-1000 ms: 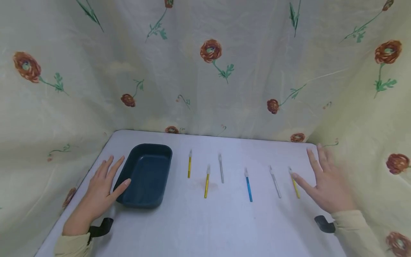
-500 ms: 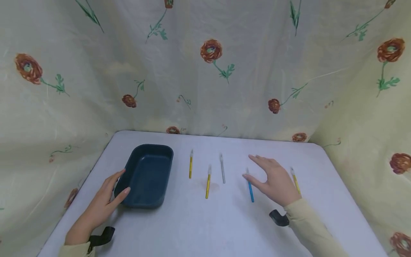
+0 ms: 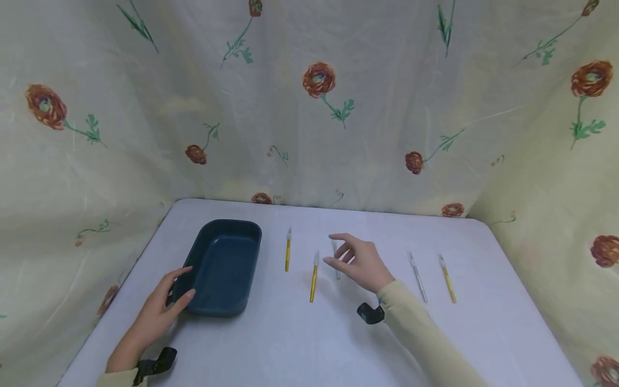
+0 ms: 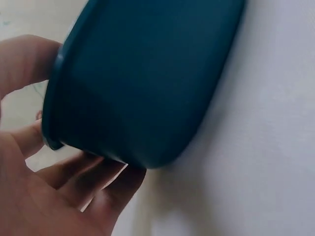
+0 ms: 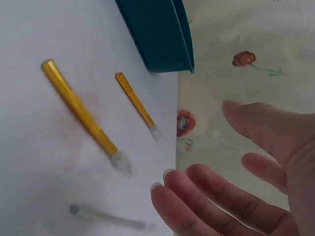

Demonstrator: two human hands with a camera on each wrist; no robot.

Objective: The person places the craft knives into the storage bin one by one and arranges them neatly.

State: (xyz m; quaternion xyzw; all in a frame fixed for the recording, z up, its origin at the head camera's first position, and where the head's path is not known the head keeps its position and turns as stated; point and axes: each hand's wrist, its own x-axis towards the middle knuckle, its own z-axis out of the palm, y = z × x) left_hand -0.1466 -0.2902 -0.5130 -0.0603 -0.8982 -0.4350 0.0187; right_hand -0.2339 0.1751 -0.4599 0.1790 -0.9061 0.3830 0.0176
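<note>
here, the dark teal tray (image 3: 224,277) stands at the left of the white table (image 3: 290,344), its long sides running toward the back. the left hand (image 3: 155,312) grips its near-left corner, thumb and fingers set about the rim and outer wall. the right hand (image 3: 360,264) hangs above a silver pen-like tool (image 5: 109,217), thumb and forefinger apart, the other fingers loosely bent, and covers the tool's middle in the head view. between this hand and the tray lie two yellow tools: the near yellow tool (image 3: 314,282), just beside the fingertips, and the far yellow tool (image 3: 287,255), closer to the tray. beyond the right forearm, whose pale sleeve (image 3: 425,338) crosses the near half of the table, a second silver tool (image 3: 418,278) and a third yellow tool (image 3: 448,280) lie side by side, clear tips toward the back. a dark device (image 3: 371,313) sits at the right wrist. the table has rounded far corners; pale cloth (image 3: 377,107), printed with red-brown flowers and green stems, hangs behind it and along both sides.
</note>
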